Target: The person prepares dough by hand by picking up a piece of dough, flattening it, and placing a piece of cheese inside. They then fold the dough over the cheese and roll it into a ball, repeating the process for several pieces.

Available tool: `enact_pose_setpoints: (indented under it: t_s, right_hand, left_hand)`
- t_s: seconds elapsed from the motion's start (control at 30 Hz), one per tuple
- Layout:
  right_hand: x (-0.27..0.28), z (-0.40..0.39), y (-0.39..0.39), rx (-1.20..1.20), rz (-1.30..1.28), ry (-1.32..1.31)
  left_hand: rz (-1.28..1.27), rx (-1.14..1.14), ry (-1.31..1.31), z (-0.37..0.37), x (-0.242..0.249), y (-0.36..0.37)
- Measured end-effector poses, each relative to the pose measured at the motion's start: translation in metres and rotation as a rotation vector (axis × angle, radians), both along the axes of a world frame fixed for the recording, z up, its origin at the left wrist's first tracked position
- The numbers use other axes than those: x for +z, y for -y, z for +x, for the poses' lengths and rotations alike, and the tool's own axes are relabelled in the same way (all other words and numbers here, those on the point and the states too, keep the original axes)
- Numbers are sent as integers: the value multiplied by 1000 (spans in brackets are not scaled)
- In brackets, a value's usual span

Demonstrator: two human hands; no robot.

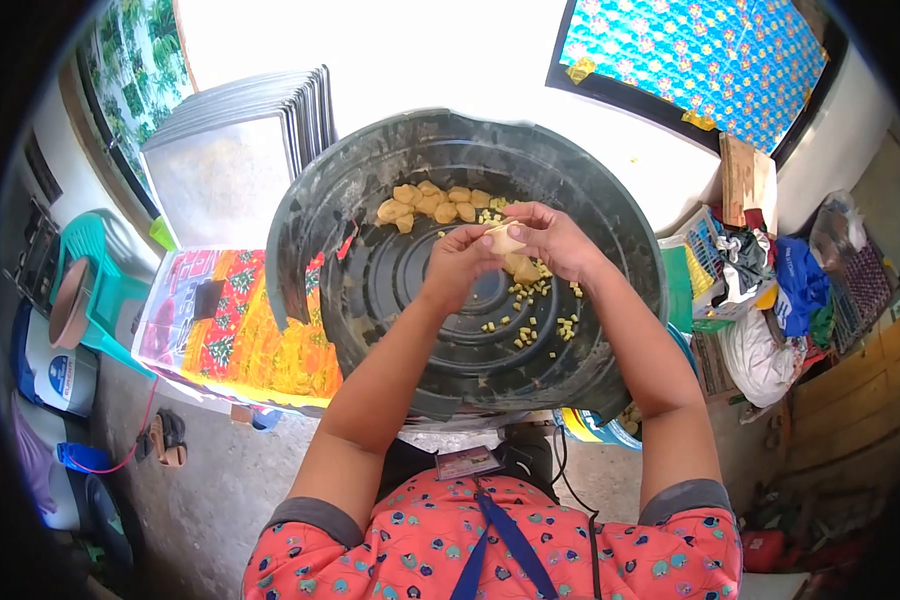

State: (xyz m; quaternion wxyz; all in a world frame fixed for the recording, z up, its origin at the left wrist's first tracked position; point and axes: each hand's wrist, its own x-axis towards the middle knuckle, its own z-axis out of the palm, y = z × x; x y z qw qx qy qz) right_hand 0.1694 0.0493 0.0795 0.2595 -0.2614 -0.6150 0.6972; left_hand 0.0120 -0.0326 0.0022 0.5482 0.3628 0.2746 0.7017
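Observation:
Both my hands meet above a big dark round tub [370, 340] and pinch one flattened piece of pale dough [504, 238] between them. My left hand [457, 264] grips its left edge; my right hand [560, 240] has its thumb and fingers closed on the right side. Just below my right fingers lies a lump of tan dough [520, 268]. Small yellow cubes [530, 292] are scattered around it and toward the front right of the tub floor. Farther back, several rounded brown dough pieces [435, 203] sit in a cluster.
A stack of metal trays [232, 150] leans on the wall at back left. Under the tub is a table with a bright patterned cover [240, 310]. A teal chair [100, 290] stands left; baskets and bagged clothes [760, 270] are piled right.

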Motion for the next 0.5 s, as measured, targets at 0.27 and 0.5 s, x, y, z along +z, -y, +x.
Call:
enact_pose_setpoints:
  t_s: [0.27, 0.5]
  right_hand:
    - [7, 3, 3, 59, 177, 171]
    - [9, 6, -1, 103, -192, 53]
  left_hand:
    - [104, 123, -204, 10, 13, 8]
    - [112, 239, -234, 10, 10, 7]
